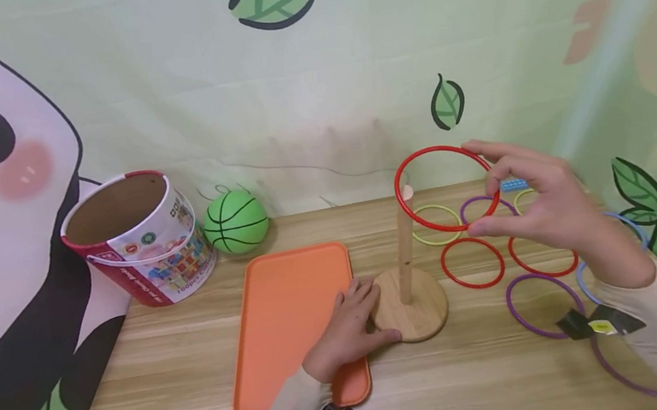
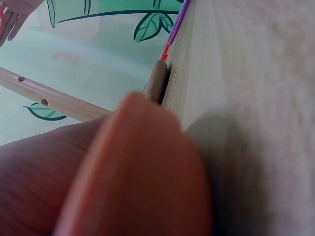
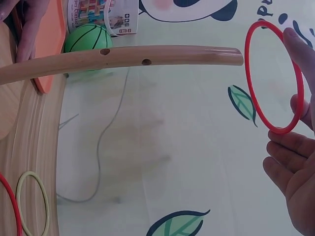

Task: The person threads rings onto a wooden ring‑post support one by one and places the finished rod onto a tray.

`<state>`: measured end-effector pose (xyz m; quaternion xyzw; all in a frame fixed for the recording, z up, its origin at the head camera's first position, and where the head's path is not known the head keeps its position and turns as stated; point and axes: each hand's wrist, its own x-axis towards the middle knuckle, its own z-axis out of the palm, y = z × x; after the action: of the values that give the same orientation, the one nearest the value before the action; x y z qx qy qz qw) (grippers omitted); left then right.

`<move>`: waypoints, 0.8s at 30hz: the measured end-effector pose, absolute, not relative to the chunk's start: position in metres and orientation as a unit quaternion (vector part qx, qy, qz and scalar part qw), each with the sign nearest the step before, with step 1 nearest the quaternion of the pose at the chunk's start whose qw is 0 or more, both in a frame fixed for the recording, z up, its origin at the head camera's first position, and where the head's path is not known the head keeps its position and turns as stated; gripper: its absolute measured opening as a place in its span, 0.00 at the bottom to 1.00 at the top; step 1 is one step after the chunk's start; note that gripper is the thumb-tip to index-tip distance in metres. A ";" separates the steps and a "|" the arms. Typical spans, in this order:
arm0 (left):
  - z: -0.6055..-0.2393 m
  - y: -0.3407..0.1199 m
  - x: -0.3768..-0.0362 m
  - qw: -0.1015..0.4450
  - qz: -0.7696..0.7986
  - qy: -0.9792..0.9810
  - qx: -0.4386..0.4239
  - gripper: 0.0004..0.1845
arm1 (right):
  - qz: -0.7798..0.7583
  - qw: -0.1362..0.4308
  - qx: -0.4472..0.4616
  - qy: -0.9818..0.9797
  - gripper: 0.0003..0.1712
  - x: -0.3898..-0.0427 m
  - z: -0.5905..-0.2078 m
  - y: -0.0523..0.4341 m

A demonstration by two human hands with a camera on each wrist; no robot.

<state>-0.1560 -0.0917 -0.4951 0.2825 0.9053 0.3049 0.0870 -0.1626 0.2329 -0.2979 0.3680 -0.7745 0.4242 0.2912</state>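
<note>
Cardboard tub (image 1: 138, 247): label print reads roughly "100pcs", upside down, blurred; rest illegible.

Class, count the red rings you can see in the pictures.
3: one red ring held in the right hand above the peg; two flat on the table. Others may be hidden.

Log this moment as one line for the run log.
right hand: holds red ring above peg | left hand: rests on wooden base | other rings on table
</note>
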 end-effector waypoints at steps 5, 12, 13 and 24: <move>-0.496 -0.092 -0.156 0.085 0.304 0.906 0.282 0.53 | 0.435 0.299 0.378 -0.761 0.37 -0.168 -0.300 0.225; -0.497 -0.091 -0.156 0.087 0.308 0.905 0.279 0.53 | 0.442 0.297 0.400 -0.746 0.35 -0.175 -0.305 0.216; -0.497 -0.091 -0.156 0.088 0.309 0.905 0.278 0.53 | 0.444 0.294 0.404 -0.744 0.34 -0.175 -0.306 0.215; -0.497 -0.091 -0.157 0.092 0.310 0.907 0.272 0.55 | 0.452 0.276 0.403 -0.746 0.33 -0.175 -0.312 0.204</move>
<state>-0.1572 -0.0906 -0.4971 0.2715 0.9065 0.3099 0.0920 -0.1753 0.2044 -0.3118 0.4032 -0.7464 0.4516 0.2764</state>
